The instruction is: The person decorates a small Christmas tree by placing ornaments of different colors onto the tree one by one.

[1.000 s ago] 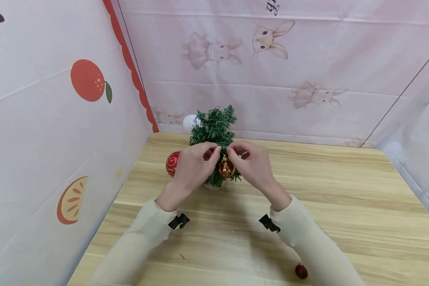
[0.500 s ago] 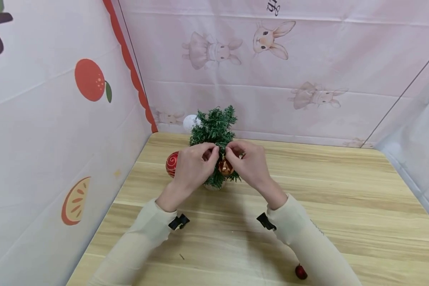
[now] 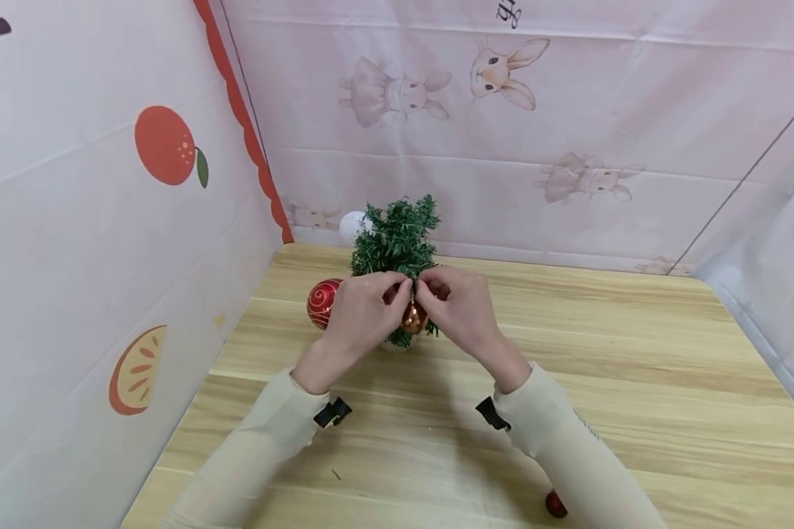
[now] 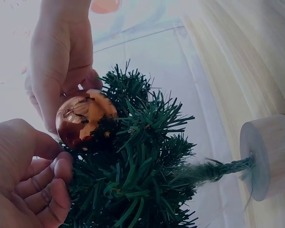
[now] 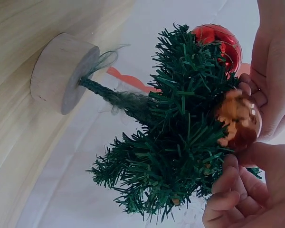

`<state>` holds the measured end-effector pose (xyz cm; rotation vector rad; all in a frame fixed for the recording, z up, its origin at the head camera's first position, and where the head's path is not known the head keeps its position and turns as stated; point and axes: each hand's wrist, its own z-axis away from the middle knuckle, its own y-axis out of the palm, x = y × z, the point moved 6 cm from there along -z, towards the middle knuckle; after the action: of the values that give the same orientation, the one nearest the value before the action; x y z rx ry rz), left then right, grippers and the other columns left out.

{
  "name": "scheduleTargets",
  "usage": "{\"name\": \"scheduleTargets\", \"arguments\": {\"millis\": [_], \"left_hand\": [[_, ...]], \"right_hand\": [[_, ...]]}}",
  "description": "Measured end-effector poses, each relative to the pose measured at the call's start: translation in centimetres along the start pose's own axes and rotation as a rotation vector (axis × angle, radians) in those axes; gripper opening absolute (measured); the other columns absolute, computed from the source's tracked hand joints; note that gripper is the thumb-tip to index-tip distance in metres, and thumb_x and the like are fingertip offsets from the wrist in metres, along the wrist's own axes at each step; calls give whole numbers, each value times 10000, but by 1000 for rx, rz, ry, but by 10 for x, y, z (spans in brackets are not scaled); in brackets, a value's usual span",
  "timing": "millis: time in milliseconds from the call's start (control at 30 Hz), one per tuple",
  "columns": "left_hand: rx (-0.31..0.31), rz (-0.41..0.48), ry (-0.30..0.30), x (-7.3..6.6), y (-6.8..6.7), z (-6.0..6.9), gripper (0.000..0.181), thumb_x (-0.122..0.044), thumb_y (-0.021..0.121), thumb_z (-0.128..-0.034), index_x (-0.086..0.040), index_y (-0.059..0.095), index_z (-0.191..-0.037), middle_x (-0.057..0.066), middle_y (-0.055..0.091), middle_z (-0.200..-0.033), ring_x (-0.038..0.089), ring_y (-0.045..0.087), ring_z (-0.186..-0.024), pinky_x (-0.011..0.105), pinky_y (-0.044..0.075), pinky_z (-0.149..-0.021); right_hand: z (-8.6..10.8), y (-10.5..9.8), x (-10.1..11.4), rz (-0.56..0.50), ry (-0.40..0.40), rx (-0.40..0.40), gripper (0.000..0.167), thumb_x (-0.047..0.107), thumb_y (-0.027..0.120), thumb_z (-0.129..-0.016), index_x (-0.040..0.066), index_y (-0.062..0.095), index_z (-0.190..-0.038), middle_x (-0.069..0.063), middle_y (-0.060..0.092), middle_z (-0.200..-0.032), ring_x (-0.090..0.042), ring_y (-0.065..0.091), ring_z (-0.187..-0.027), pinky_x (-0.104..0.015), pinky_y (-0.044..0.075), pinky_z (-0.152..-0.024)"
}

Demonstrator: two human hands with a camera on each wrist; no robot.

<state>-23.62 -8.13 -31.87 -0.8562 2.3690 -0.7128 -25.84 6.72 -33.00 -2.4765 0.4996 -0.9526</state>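
A small green tree on a round wooden base stands at the table's back. A shiny copper ball hangs at its front, just below the fingertips of both hands. My left hand and my right hand each have thumb and index finger pinched together at the ball's top, almost touching. What they pinch is too small to make out, perhaps the ball's loop or a twig. In the right wrist view the copper ball lies against the needles between both hands.
A red ball with swirls is left of my left hand, and a white ball is at the tree's upper left. A small dark red ball lies by my right sleeve. A thin dark piece lies on the table.
Both hands have moved slightly down and closer together at the ball's top. The copper ball sits a little lower and further left, more covered by the right hand.
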Motion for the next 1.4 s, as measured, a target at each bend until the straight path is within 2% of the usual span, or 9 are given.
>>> {"name": "scheduleTargets", "arguments": {"millis": [333,533,900,1167,1300,1400], "left_hand": [[14,26,-12,1,-1,1,159,-113,687,-1005,-15,807,-974,116,790,-839,175,666,-597,310,541,-544],[5,34,-12,2,-1,2,153,-121,700,-999,-10,802,-978,113,782,-830,176,654,-605,319,534,-552],[-17,30,-4,2,-1,1,137,-109,716,-995,1,796,-982,133,795,-879,213,714,-682,343,576,-610],[-7,32,-18,3,-2,2,146,-123,713,-1001,-4,796,-984,127,793,-880,203,706,-679,336,571,-606],[-38,27,-13,2,-5,0,152,-131,722,-995,2,792,-978,114,774,-831,179,666,-637,301,535,-567],[-87,16,-1,1,-9,-1,156,-137,729,-990,7,787,-975,100,733,-773,171,620,-604,280,488,-537]], "right_hand": [[0,-1,5,21,-38,25,117,32,693,-965,15,808,-966,-77,752,-754,-120,602,-583,-257,494,-569],[1,0,6,35,-67,49,128,33,690,-965,15,816,-978,-67,731,-734,-108,564,-568,-251,469,-559],[1,1,4,37,-92,49,125,43,692,-965,35,816,-951,-33,709,-709,-87,549,-572,-246,458,-564],[3,-2,5,28,-104,39,114,57,706,-958,37,818,-959,-41,736,-746,-99,589,-606,-248,484,-582],[5,-4,4,30,-94,31,122,61,703,-965,36,820,-988,-58,762,-791,-110,621,-627,-247,497,-586],[6,-7,4,27,-81,31,132,60,698,-974,36,821,-1016,-68,771,-818,-120,634,-644,-250,497,-588]]}}
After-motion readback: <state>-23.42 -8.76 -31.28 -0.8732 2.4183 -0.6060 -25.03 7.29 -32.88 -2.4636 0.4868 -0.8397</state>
